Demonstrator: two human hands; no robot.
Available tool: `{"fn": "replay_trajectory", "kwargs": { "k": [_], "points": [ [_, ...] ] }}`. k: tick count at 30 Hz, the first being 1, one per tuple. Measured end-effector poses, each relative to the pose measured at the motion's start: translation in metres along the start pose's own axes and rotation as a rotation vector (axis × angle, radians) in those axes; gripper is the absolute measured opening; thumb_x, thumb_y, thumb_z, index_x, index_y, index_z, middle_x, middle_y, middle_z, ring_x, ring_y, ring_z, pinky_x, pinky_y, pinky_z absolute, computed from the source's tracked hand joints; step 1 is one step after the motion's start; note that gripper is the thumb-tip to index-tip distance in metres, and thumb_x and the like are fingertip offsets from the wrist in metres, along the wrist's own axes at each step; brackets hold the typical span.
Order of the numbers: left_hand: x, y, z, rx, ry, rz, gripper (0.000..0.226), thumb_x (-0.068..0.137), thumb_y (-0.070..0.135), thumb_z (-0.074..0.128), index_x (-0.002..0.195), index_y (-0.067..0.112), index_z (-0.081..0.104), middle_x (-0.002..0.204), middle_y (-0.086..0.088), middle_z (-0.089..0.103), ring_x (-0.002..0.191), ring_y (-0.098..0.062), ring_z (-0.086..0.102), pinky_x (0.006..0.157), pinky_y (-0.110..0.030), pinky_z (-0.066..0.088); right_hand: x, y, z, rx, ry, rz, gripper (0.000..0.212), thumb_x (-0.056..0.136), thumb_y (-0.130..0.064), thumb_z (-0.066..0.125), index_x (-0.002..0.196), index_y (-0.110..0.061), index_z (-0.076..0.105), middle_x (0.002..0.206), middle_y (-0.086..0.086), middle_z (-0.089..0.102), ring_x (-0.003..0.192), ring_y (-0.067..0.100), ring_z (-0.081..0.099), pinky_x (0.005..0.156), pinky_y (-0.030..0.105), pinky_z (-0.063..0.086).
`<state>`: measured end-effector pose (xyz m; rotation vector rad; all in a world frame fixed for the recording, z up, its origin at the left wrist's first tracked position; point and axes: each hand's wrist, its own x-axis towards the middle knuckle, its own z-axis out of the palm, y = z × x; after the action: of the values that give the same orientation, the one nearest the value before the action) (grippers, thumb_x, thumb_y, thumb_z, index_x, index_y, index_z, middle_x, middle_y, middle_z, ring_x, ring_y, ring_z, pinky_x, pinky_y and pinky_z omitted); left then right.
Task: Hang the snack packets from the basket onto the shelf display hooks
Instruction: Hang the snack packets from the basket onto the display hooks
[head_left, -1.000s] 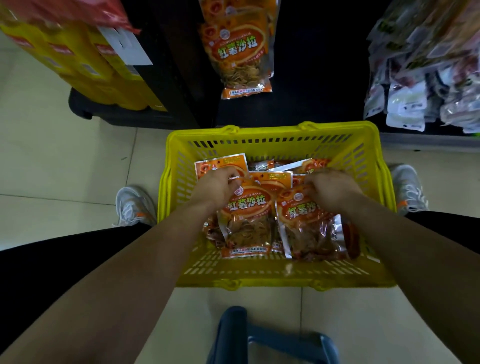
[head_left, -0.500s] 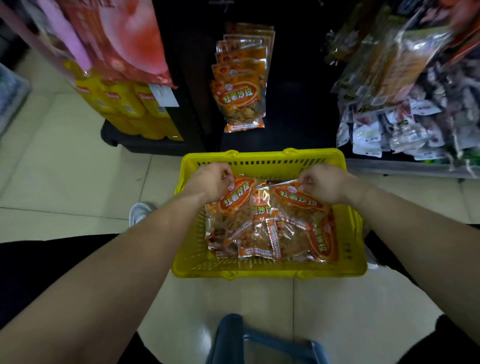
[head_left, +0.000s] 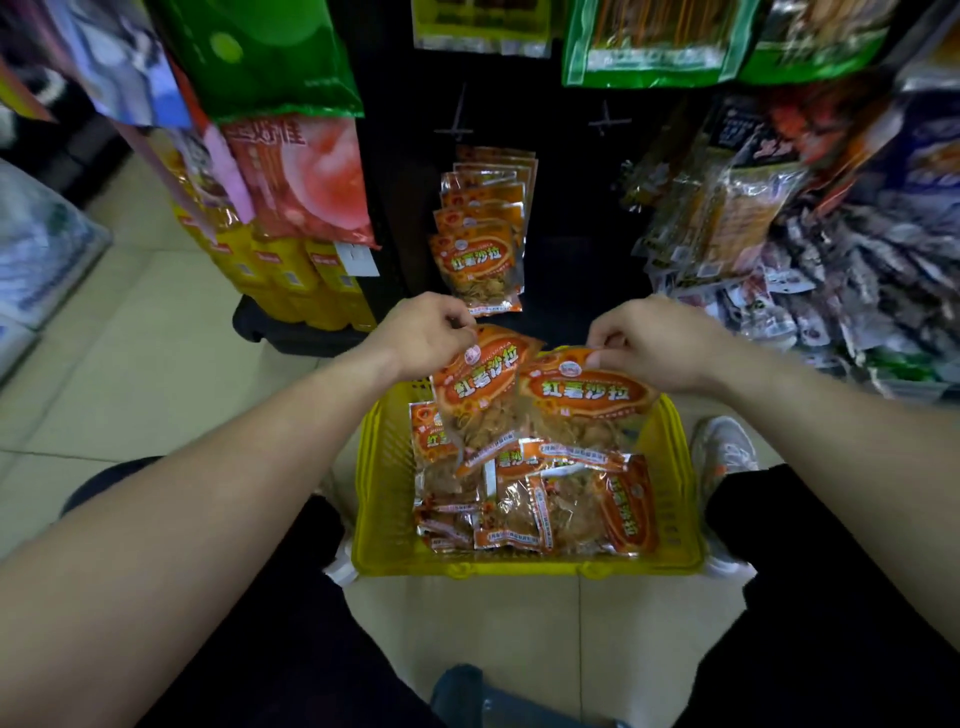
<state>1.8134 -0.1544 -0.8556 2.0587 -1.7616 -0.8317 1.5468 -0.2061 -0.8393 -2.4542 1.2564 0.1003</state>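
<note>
A yellow plastic basket (head_left: 384, 483) stands on the floor with several orange snack packets (head_left: 519, 499) lying inside. My left hand (head_left: 423, 335) pinches the top of one orange packet (head_left: 480, 392), lifted above the basket. My right hand (head_left: 652, 345) pinches the top of a second orange packet (head_left: 587, 402) beside it. Straight ahead, a stack of the same packets (head_left: 480, 260) hangs on a hook of the dark shelf. Two bare hooks (head_left: 605, 122) stick out above, one over the hanging stack and one to its right.
Green and pink bags (head_left: 291, 171) hang at upper left over yellow boxes (head_left: 291, 280). Dense rows of mixed packets (head_left: 810, 249) hang at right. My shoes (head_left: 724, 449) flank the basket. A blue object (head_left: 467, 696) lies near the bottom edge.
Both hands have risen out of the basket, each lifting a packet by its top. The view has tilted up, showing more of the shelf and hooks.
</note>
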Motion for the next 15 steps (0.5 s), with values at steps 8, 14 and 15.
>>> {"fn": "replay_trajectory", "kwargs": {
  "k": [8,14,15],
  "points": [
    [0.005,0.007,-0.005,-0.258,-0.150,0.056,0.009,0.089,0.024,0.073,0.081,0.027,0.075,0.073,0.014,0.073,0.070,0.004,0.065,0.070,-0.017,0.047,0.022,-0.008,0.003,0.176,0.216,-0.042,0.009,0.088,-0.039,0.070,0.086,-0.031,0.071,0.091,-0.010,0.069,0.091,0.015,0.064,0.079,0.038,0.053],
    [0.030,0.023,-0.010,-0.235,-0.127,0.109,0.008,0.091,0.031,0.070,0.085,0.028,0.075,0.080,0.012,0.072,0.078,-0.002,0.065,0.071,-0.021,0.045,0.053,-0.003,0.004,0.234,0.312,-0.041,0.008,0.087,-0.037,0.072,0.086,-0.030,0.068,0.102,-0.008,0.068,0.095,0.016,0.063,0.082,0.042,0.053],
    [0.034,0.024,-0.011,-0.225,-0.113,0.115,0.008,0.091,0.032,0.070,0.086,0.028,0.075,0.083,0.012,0.072,0.082,-0.004,0.066,0.073,-0.023,0.047,0.058,-0.002,0.004,0.253,0.301,-0.021,0.009,0.086,-0.038,0.073,0.085,-0.031,0.067,0.098,-0.009,0.070,0.092,0.015,0.064,0.080,0.042,0.055]
  ]
}}
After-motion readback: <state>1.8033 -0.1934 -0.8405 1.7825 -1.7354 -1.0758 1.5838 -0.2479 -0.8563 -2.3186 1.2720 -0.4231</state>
